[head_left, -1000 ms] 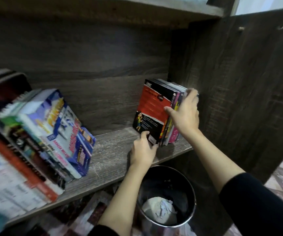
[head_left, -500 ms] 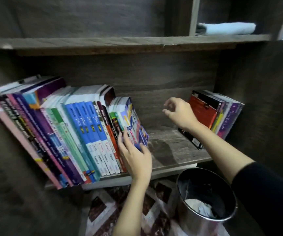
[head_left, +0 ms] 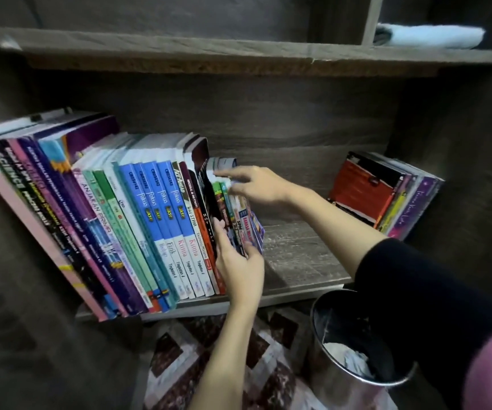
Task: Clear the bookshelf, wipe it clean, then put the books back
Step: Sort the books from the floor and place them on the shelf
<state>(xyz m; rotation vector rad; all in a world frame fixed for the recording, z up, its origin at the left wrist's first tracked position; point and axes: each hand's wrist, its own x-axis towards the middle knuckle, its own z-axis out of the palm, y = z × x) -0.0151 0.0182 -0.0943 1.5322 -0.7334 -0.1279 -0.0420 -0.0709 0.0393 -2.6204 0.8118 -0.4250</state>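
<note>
A long row of books [head_left: 138, 220] leans to the left on the dark wooden shelf [head_left: 298, 255]. At its right end stand a few thin colourful books [head_left: 246, 223]. My left hand [head_left: 236, 261] grips their lower spines, thumb on the right side. My right hand [head_left: 253, 186] reaches across and touches their top edges with straight fingers. A small stack of books with a red and black cover [head_left: 383, 193] leans against the right wall of the shelf.
A folded pale blue cloth [head_left: 431, 35] lies on the shelf above, at the right. A shiny metal bin [head_left: 357, 371] with crumpled paper stands on the patterned floor [head_left: 209, 365] below the shelf's right half. Bare shelf board lies between the two book groups.
My right hand left the red and black stack at the right and moved left onto the top of the thin books. My left hand went from the shelf's edge to the thin books' spines.
</note>
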